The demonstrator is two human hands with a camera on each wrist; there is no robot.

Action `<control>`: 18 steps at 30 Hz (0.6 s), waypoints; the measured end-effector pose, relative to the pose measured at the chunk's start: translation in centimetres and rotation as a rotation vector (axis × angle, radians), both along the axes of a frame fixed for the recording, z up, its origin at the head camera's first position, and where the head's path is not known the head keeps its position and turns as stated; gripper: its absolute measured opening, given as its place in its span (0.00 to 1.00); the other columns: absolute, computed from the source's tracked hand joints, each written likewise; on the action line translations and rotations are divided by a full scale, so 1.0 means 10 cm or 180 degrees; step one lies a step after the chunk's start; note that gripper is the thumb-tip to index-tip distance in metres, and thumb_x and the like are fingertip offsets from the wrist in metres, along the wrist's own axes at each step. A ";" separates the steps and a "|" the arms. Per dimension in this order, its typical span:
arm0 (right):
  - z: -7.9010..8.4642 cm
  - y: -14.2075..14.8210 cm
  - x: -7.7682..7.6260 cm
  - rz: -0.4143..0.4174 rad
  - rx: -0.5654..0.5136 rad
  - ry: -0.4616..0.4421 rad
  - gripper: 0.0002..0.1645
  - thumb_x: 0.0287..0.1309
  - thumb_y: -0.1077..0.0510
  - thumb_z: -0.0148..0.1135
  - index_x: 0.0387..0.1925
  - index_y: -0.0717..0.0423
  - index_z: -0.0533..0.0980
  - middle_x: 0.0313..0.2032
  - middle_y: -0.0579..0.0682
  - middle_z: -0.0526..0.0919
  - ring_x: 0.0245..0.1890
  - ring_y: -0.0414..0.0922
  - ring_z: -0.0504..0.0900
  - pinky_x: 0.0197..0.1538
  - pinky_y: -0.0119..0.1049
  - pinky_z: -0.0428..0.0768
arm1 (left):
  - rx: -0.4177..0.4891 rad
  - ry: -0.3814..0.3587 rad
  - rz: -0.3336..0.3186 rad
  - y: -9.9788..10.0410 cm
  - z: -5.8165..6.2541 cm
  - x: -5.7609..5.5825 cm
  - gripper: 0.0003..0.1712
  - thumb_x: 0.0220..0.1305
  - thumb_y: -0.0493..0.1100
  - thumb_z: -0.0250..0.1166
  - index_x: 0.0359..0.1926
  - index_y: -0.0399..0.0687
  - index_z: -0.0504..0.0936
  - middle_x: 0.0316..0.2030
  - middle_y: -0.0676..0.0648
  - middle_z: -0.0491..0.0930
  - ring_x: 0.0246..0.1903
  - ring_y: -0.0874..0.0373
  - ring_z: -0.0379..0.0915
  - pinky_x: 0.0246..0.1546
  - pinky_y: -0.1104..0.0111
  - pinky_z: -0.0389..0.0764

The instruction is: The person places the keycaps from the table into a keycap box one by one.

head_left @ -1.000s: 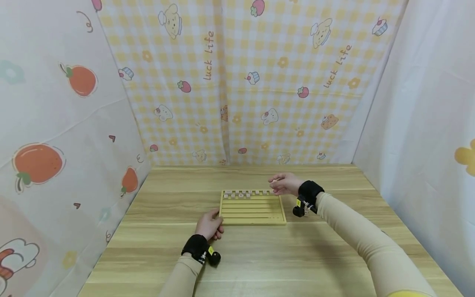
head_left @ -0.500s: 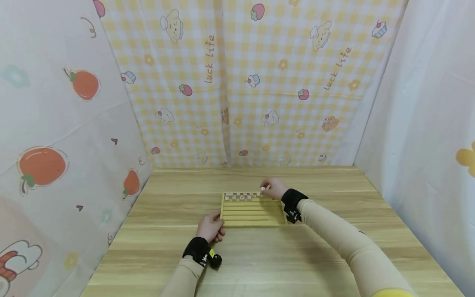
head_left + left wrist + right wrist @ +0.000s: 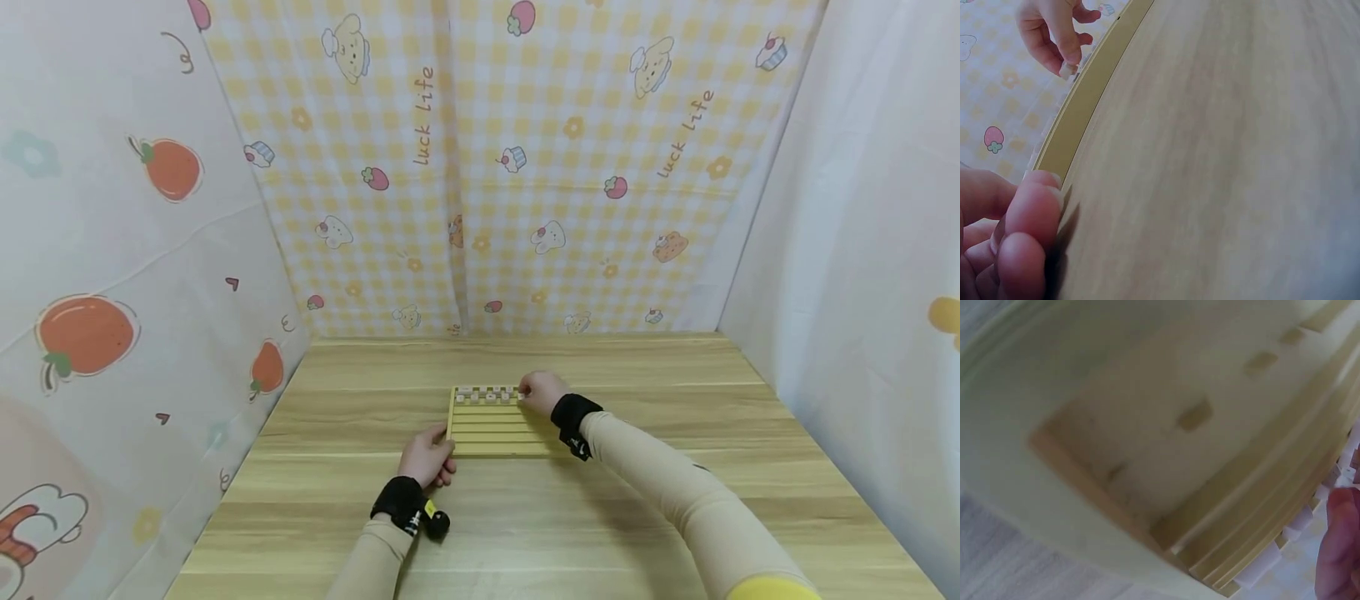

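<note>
A yellow ridged tray [image 3: 487,443] lies on the wooden table. Pale keycaps [image 3: 491,398] stand in its two far rows, one row behind the other. My left hand [image 3: 426,457] grips the tray's near left corner, thumb on top and fingers curled at the side. Over the far part of the tray, just right of the second row's keycaps, is my right hand [image 3: 545,393]. Its thumb and finger pinch a small white keycap [image 3: 1067,70], seen in the left wrist view. The hand and wrist cover the tray's right side in the head view.
The table [image 3: 480,525] runs back to a yellow checked curtain [image 3: 525,208]. Printed white cloth [image 3: 150,250] hangs on the left, and another white cloth [image 3: 847,250] on the right. A black strap with a small camera [image 3: 437,525] sits on the left wrist.
My right hand has moved left and lower, from the tray's far right corner to beside the second row, bringing the keycap along. The left hand has stayed at the tray's corner.
</note>
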State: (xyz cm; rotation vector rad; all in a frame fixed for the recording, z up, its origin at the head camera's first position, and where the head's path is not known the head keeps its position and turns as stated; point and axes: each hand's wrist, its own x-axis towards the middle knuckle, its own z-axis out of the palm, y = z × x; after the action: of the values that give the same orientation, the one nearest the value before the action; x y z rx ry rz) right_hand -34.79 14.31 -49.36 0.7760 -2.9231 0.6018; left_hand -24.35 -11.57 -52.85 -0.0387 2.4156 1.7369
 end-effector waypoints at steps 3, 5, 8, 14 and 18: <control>-0.01 -0.02 0.02 -0.0112 0.0110 0.0032 0.03 0.54 0.62 0.68 0.32 0.56 0.83 0.30 0.47 0.83 0.31 0.43 0.79 0.39 0.38 0.79 | 0.0000 0.0001 -0.0005 0.01 0.00 0.00 0.31 0.68 0.38 0.56 0.70 0.33 0.62 0.16 0.46 0.79 0.10 0.60 0.72 0.11 0.69 0.75; 0.00 -0.03 0.04 -0.0162 0.0151 0.0031 0.02 0.55 0.62 0.67 0.32 0.55 0.83 0.30 0.47 0.83 0.31 0.43 0.79 0.38 0.39 0.79 | -0.0006 0.0008 -0.0005 0.01 0.00 0.00 0.31 0.68 0.37 0.56 0.70 0.33 0.62 0.16 0.46 0.79 0.10 0.60 0.72 0.10 0.69 0.75; 0.02 -0.04 0.06 -0.0250 0.0212 0.0003 0.02 0.56 0.61 0.66 0.32 0.54 0.84 0.29 0.46 0.83 0.30 0.42 0.79 0.38 0.39 0.79 | -0.0006 0.0001 -0.0008 0.01 0.00 0.00 0.31 0.68 0.37 0.56 0.69 0.33 0.62 0.15 0.47 0.79 0.10 0.60 0.72 0.10 0.69 0.75; 0.02 -0.05 0.09 -0.0364 0.0304 -0.0009 0.03 0.57 0.60 0.66 0.33 0.52 0.84 0.30 0.44 0.83 0.29 0.41 0.79 0.36 0.38 0.80 | -0.0008 -0.0015 -0.0007 0.00 0.00 0.00 0.31 0.68 0.37 0.56 0.70 0.33 0.62 0.15 0.47 0.79 0.10 0.60 0.72 0.11 0.70 0.75; 0.01 -0.05 0.09 -0.0354 0.0319 0.0049 0.03 0.57 0.59 0.67 0.34 0.52 0.84 0.31 0.45 0.84 0.31 0.42 0.80 0.36 0.39 0.80 | 0.0024 -0.0040 -0.0004 0.00 -0.01 -0.01 0.31 0.68 0.38 0.56 0.70 0.34 0.63 0.16 0.46 0.79 0.10 0.60 0.72 0.11 0.70 0.75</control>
State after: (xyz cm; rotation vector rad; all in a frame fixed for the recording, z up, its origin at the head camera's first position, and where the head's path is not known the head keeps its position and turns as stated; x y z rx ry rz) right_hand -33.89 13.77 -49.23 0.6185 -2.9775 0.4412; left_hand -24.41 -11.54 -52.95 -0.0469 2.3997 1.7398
